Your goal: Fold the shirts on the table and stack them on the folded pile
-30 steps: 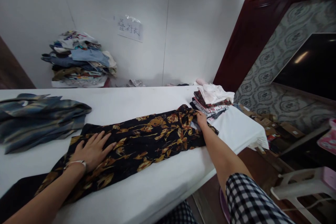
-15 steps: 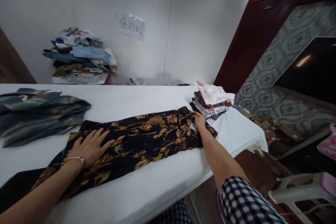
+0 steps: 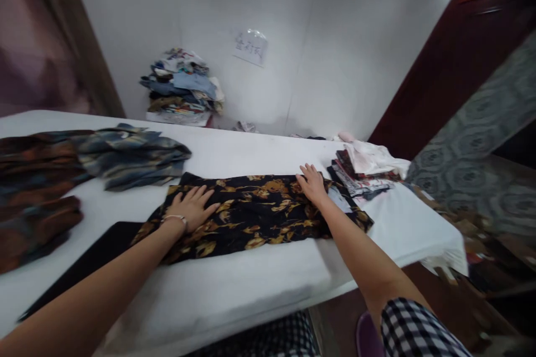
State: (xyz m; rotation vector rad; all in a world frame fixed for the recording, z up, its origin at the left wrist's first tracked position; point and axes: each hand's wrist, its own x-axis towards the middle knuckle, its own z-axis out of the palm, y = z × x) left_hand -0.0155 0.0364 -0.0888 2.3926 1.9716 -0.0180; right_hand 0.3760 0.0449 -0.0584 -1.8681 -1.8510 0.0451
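A black shirt with a golden-brown floral print (image 3: 255,209) lies folded lengthwise across the white-covered table (image 3: 268,273). My left hand (image 3: 192,209) rests flat on its left part, fingers spread. On the upper right part lies my right hand (image 3: 312,184), its fingers stretched out over the cloth near the collar end. Beside that hand a pale patch shows within the shirt. A flat black piece (image 3: 100,256) sticks out at the left, partly under my left forearm; whether it is part of the shirt I cannot tell.
A blue-grey plaid shirt (image 3: 138,156) and a brown patterned garment (image 3: 37,195) lie crumpled at the left. Folded clothes (image 3: 364,173) are stacked at the right, a white one on top. Behind the table stands a tall clothes pile (image 3: 184,86) below a paper sign (image 3: 250,47).
My right hand has let go of the shirt's edge and now lies spread on it. The view has swung left, bringing the brown garment into sight.
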